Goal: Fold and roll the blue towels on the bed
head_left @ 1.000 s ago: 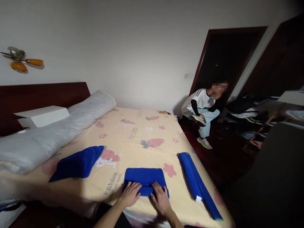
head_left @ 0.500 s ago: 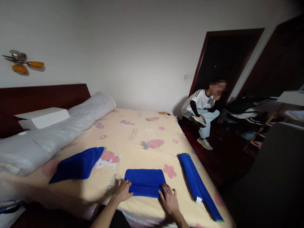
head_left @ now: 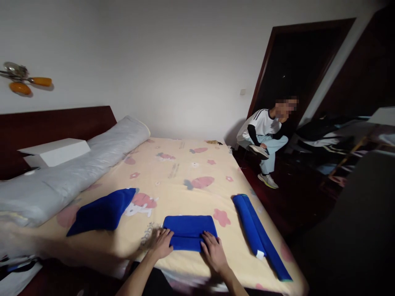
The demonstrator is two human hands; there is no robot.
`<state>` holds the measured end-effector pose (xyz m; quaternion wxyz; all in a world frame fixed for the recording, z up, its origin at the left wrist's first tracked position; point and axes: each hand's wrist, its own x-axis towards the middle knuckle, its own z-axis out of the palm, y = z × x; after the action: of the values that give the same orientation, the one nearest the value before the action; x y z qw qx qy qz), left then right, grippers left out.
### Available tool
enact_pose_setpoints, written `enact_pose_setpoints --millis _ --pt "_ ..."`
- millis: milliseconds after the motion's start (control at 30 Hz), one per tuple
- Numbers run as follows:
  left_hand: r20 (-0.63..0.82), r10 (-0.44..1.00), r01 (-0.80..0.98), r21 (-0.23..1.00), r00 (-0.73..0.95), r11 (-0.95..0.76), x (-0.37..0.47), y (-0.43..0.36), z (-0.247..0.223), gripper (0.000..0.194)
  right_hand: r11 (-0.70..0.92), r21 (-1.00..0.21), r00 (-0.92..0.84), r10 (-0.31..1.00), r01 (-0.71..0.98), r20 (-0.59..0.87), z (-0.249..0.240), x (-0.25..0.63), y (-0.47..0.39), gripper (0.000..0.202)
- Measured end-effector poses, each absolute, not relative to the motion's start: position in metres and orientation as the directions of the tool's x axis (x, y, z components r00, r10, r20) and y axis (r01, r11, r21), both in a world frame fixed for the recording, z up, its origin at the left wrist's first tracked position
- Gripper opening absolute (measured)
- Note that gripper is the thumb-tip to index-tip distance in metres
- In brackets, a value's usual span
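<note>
A folded blue towel [head_left: 189, 225] lies at the near end of the bed, with a crease running across it. My left hand [head_left: 164, 243] rests on its left edge, fingers stretched over the fabric. On the right side of the same towel, my right hand [head_left: 212, 249] lies with its fingers spread flat. To the right is a long blue towel [head_left: 250, 226], folded into a narrow strip with a white tag at its near end. Left of my hands lies another blue towel [head_left: 103, 211], loosely spread with a pointed corner.
The bed [head_left: 173, 176] has a cream sheet with pink prints. A grey rolled bundle [head_left: 101, 150] and a white box [head_left: 57, 152] lie by the headboard [head_left: 55, 127]. A person [head_left: 262, 131] sits beyond the bed's right edge. A dark panel [head_left: 354, 222] stands at right.
My right hand has slid a little left and inward across the folded towel. My left hand stays at the left edge. The whole view has shifted slightly.
</note>
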<state>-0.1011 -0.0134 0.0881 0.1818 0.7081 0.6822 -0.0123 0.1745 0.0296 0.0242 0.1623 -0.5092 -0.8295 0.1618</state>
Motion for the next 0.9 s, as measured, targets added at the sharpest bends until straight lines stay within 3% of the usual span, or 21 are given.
enact_pose_setpoints --millis 233,367,567,733,800,900 --pt "-0.176 0.970 0.958 0.258 0.170 -0.121 -0.090 -0.019 0.095 0.042 0.547 -0.550 -0.644 0.765 0.631 0.022 0.050 0.128 0.028 0.054" --pt "-0.216 0.964 0.957 0.275 0.153 -0.091 -0.092 -0.022 0.072 0.053 0.573 -0.536 -0.680 0.733 0.620 -0.004 0.044 0.099 0.038 0.057" --pt "-0.273 0.957 0.965 0.261 0.099 -0.026 -0.101 -0.015 0.035 0.068 0.485 -0.448 -0.566 0.822 0.751 -0.058 0.039 0.095 0.082 0.054" --pt "-0.329 0.944 0.975 0.220 0.033 0.043 -0.109 -0.012 0.035 0.070 0.284 -0.342 -0.329 0.941 0.896 -0.079 0.039 0.127 0.104 0.055" --pt "-0.344 0.938 0.975 0.218 0.027 0.052 -0.109 -0.012 0.033 0.072 0.341 -0.388 -0.393 0.918 0.856 -0.060 0.036 0.136 0.098 0.056" --pt "-0.334 0.942 0.974 0.219 0.027 0.050 -0.108 -0.014 0.029 0.073 0.525 -0.484 -0.621 0.782 0.700 -0.051 0.032 0.139 0.082 0.057"
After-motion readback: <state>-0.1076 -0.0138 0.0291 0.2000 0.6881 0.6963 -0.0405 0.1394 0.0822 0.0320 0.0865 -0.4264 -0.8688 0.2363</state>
